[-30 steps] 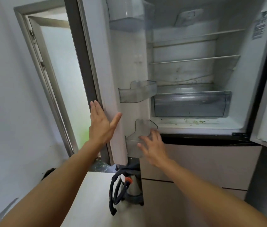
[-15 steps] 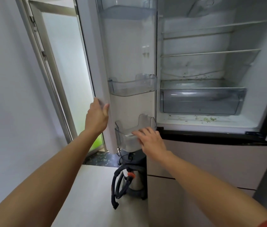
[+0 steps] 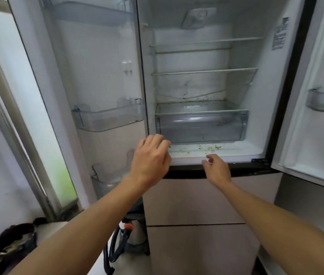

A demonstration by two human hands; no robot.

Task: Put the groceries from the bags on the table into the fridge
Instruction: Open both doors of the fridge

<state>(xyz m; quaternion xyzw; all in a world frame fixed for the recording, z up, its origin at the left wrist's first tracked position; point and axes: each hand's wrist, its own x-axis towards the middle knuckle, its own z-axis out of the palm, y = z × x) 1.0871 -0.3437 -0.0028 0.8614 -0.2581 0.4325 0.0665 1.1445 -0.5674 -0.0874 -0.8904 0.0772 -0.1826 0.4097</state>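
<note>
Fridge (image 3: 256, 92), two doors (image 3: 97, 76) (image 3: 320, 135) wide, two shelves (image 3: 204, 44) (image 3: 204, 72) at twelve o'clock, one drawer (image 3: 201, 126); left hand (image 3: 150, 161), right hand (image 3: 217, 169) loose, empty, at six o'clock lip.

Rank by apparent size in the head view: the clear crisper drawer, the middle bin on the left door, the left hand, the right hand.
1. crisper drawer
2. middle bin
3. left hand
4. right hand
The order of the hands is unsure: the left may simply be nearer the camera.
</note>
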